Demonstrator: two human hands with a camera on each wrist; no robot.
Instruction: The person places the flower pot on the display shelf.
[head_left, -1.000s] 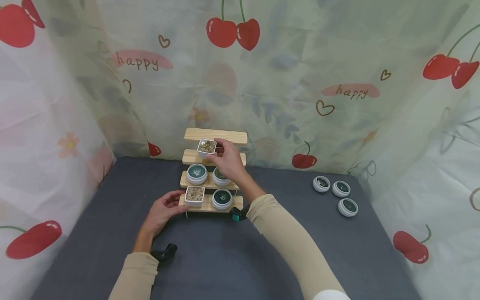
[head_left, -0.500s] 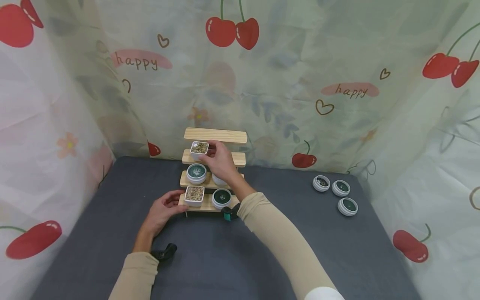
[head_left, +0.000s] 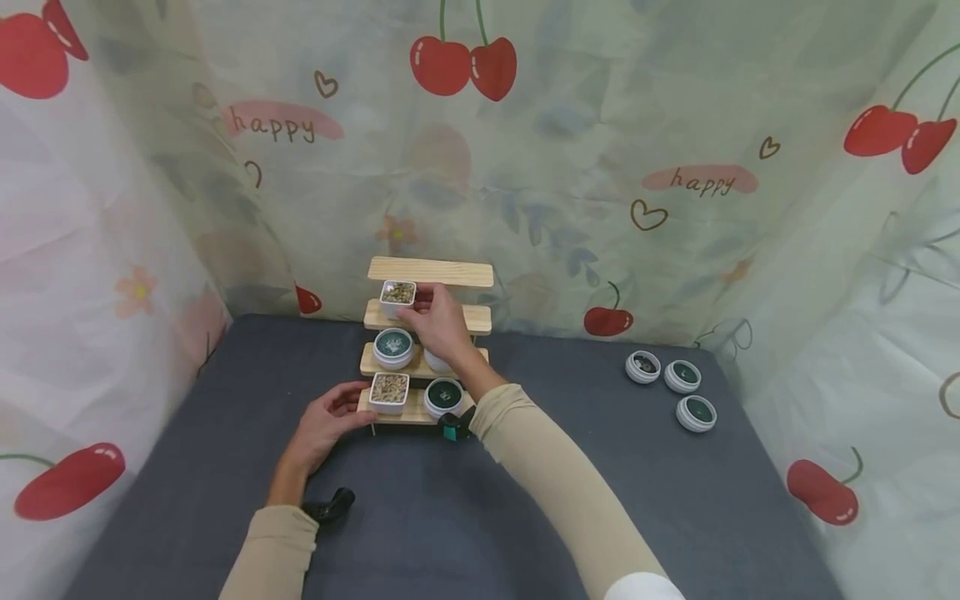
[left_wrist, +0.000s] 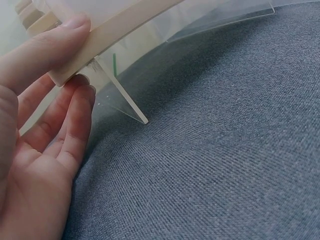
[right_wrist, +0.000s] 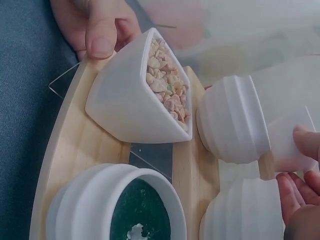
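Note:
A four-step wooden display stand [head_left: 416, 406] with clear legs stands near the back wall. My left hand [head_left: 321, 427] pinches the left end of its lowest board, thumb on top and fingers beneath in the left wrist view. My right hand [head_left: 438, 323] grips a small square white pot [head_left: 397, 298] of speckled bits at the left end of the second board from the top. Another square pot [right_wrist: 135, 95], with pale chips, sits on the lowest board beside a round white pot [head_left: 444, 396] with a dark green top. One step up is another round pot [head_left: 393, 348]; my right hand partly hides its neighbour [head_left: 435, 361].
Several boards make up the steps, and the top board [head_left: 431, 272] bears no pots. Three round white pots [head_left: 696, 414] stand grouped at the right of the grey cloth table [head_left: 570, 433]. A cherry-printed curtain [head_left: 570, 208] closes off the back and sides.
My right hand has moved the square pot a little to the left, to the left end of its board, then barely moved. The left hand keeps its place.

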